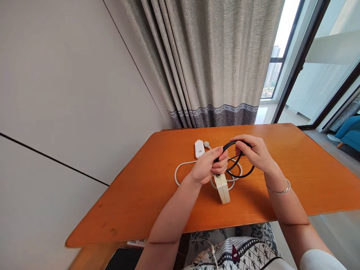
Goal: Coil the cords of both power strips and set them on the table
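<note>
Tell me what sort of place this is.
Probably a room in a home, perhaps high up: a curtain hangs beyond the wooden table, a blue seat stands at far right, and tall buildings show through the window.

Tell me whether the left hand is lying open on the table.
No, the left hand is curled around the black cable.

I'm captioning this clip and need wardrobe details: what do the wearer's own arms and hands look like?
The left hand and right hand are ungloved, with bare forearms. A thin, silvery bangle circles the right forearm near the wrist; a white sleeve shows higher up.
</note>
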The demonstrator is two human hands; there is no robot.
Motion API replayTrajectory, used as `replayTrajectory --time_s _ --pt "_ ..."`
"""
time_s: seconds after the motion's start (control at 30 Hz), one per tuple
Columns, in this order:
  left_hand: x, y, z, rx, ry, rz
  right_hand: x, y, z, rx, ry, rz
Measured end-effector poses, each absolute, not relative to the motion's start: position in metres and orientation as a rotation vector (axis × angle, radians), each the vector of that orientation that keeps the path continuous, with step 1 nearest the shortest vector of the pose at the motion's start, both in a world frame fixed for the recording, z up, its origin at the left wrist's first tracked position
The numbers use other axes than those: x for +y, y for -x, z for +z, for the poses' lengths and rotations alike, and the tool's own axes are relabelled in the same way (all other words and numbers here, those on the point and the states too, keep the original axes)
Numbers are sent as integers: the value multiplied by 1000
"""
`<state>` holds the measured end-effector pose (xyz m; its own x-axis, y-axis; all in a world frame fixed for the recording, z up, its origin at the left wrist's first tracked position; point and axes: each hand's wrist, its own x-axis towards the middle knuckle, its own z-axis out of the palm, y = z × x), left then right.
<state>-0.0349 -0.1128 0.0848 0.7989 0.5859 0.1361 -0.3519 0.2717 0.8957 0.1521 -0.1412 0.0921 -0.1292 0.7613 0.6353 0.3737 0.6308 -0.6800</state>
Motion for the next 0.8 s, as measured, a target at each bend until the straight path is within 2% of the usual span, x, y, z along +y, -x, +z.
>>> replayTrajectory --time_s 0.33,0.63,0.7,0.8 --pt "-117 39 88 205 -1135 603 -143 -151 91 -1718 910 577" --pt "-117 61 108 154 -841 898 -128 -158 80 -1719 838 985" --pt "-114 69 112 159 -792 1024 -125 -159 77 -1736 872 949" --pt "-109 80 116 151 -735 1212 -117 -160 73 -1669 971 591"
